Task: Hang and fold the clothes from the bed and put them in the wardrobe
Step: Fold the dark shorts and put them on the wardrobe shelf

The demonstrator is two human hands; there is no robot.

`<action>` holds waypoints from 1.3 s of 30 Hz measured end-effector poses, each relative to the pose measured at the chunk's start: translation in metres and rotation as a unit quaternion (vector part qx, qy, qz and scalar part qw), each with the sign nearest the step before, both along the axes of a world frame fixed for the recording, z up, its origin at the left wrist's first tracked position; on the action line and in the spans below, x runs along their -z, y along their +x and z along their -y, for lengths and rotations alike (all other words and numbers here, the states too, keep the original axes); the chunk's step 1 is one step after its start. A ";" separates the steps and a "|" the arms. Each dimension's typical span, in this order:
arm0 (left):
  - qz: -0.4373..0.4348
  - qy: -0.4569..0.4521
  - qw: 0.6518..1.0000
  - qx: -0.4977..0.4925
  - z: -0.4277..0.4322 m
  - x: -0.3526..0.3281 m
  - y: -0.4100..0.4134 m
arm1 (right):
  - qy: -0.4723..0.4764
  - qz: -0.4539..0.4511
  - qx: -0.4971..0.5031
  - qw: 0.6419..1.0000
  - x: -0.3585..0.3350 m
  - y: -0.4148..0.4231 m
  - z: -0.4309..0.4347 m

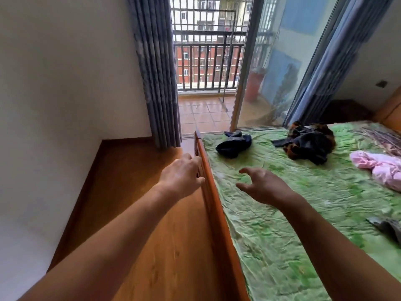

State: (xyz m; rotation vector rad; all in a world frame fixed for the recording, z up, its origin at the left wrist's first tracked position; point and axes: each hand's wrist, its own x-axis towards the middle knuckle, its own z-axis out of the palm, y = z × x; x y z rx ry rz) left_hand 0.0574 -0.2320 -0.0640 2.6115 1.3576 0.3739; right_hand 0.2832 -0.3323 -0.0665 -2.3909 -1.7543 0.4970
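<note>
- Left hand: held out beside the orange-brown wooden footboard of the bed, back of the hand up. Fingers loosely bent and holding nothing. The tips lie at the footboard's outer face; cannot tell whether they touch it.
- Right hand: reaches out over the crumpled green bed sheet, just inside the footboard. Fingers spread and slightly hooked, thumb apart from them, nothing held. It hangs above the sheet; contact not discernible.
- Clothes, all lying loose and unfolded on the sheet:
- Dark navy bunched garment, near the far corner by the footboard, the nearest item ahead of the right hand but apart from it.
- Black-and-orange heap of clothing, further right, near the bed's far edge. Number of pieces in the heap: cannot tell.
- Pale pink crumpled garment, at the right edge of the view, partly cut off.
- Grey garment, lower right edge, mostly out of frame.
- Surroundings: brown wood-look floor under the left forearm, with a plain white wall on the left.
- Grey-blue pleated curtain hangs beside the open balcony doorway.
- Sliding glass door panel stands behind the bed's far edge.
- Dark metal balcony railing is beyond the doorway, with apartment blocks behind it.
</note>
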 end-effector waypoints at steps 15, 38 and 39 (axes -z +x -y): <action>-0.058 -0.051 0.986 0.147 -0.314 0.028 0.088 | -0.047 -0.016 0.152 0.987 0.040 0.056 -0.262; -0.176 -0.108 0.919 0.336 -0.590 0.137 0.416 | -0.113 -0.127 0.351 0.921 0.150 0.296 -0.498; -0.177 -0.113 0.916 0.342 -0.597 0.141 0.430 | -0.113 -0.127 0.359 0.918 0.153 0.306 -0.504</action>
